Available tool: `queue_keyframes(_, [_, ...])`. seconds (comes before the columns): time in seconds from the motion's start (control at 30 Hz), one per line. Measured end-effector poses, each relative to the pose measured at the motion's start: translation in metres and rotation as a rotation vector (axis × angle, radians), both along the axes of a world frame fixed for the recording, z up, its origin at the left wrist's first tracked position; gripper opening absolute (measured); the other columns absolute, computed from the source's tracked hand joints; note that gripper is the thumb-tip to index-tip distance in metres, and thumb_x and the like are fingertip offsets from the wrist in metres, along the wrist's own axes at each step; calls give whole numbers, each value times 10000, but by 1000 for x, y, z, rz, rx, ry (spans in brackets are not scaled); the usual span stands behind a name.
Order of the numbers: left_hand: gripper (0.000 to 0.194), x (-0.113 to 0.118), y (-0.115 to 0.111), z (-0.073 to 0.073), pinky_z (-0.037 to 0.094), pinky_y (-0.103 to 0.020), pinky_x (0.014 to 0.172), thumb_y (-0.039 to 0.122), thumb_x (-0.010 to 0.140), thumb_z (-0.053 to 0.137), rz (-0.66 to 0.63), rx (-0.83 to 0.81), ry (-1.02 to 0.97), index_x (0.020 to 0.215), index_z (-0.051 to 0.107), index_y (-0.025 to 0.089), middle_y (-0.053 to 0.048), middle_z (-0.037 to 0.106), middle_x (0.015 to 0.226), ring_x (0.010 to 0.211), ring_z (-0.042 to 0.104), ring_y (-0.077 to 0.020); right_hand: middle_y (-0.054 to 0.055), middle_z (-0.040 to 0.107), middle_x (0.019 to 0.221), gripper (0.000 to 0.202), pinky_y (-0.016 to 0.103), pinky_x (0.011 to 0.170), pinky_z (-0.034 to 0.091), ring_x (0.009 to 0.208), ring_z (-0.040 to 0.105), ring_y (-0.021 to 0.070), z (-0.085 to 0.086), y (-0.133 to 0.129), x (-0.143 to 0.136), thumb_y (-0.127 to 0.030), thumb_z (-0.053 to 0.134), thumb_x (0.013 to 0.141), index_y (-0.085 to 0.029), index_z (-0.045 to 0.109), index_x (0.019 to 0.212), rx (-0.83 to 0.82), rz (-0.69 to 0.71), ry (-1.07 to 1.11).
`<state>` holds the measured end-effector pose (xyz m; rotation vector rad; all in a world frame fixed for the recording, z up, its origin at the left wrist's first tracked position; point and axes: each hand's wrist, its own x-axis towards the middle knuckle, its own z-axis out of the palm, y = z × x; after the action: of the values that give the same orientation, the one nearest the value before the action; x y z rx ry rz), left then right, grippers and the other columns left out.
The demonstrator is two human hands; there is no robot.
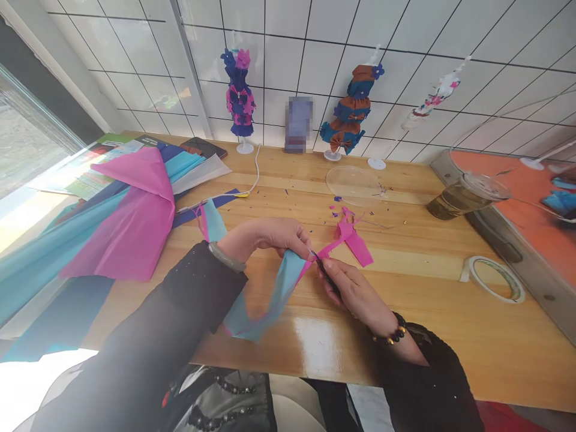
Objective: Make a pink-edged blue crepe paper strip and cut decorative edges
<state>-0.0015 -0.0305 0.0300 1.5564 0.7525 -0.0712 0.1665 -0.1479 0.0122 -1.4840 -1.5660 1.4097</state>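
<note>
Over the middle of the wooden table, my left hand [276, 235] pinches a long light-blue strip with a pink edge [284, 282]. The strip hangs in a loop below that hand, and its other end lies to the left. Black scissors [327, 275] are gripped in my right hand [355, 291]. Their tips meet the pink edge right beside my left fingertips. From there a narrow pink offcut [357, 247] trails to the right onto the table. Whether the blades are apart is too small to tell.
Pink, blue and white sheets [135, 216] lie piled at the left. A tape roll [497, 279] and a lidded cup of drink [465, 195] are at the right. Decorated stands [243, 108] and a phone [298, 125] line the tiled wall. Small scraps and a clear disc [355, 185] lie behind my hands.
</note>
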Motion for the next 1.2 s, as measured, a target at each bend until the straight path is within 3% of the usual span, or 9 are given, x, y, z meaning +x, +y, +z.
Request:
queue_keyframes(0.37, [213,0,1,-1,330,-206,488,372,603,677,-31,19,-17,659,638,170,23,526,560,538,441,-83,-78,333,425,393,224,405,239,385,299,80,-4,1,0,-531,302,865,-201,401,674,-3,-11,-5])
queue_keyframes(0.6, [216,-1,0,2,335,-210,489,360,598,683,-2,-4,-34,658,639,156,21,521,559,533,442,-82,-67,374,430,391,228,454,302,411,340,91,2,0,1,-504,273,883,-196,437,707,52,-20,-2])
queue_keyframes(0.8, [222,-1,-1,5,339,-201,481,361,593,687,15,-13,-45,666,646,155,22,530,554,524,447,-78,-67,381,421,414,227,411,280,383,313,91,3,0,2,-509,235,888,-194,457,739,30,-14,15])
queue_keyframes(1.0, [240,-4,1,6,392,-221,550,365,588,696,6,-48,-63,701,655,157,1,577,617,571,503,-96,-55,401,478,384,224,429,289,429,349,90,-5,2,2,-529,299,867,-202,411,701,115,-133,0])
queue_keyframes(1.13, [237,-10,5,8,325,-209,473,380,600,680,40,41,-26,661,649,153,4,545,576,521,453,-86,-59,421,459,401,215,383,272,381,344,88,-3,3,2,-548,258,866,-201,438,779,51,-139,30])
queue_keyframes(1.2, [233,-13,9,8,308,-209,465,378,610,665,137,142,-1,669,651,154,4,532,571,526,449,-92,-56,447,471,412,208,375,281,371,359,83,-1,3,2,-549,244,866,-198,449,801,35,-140,49])
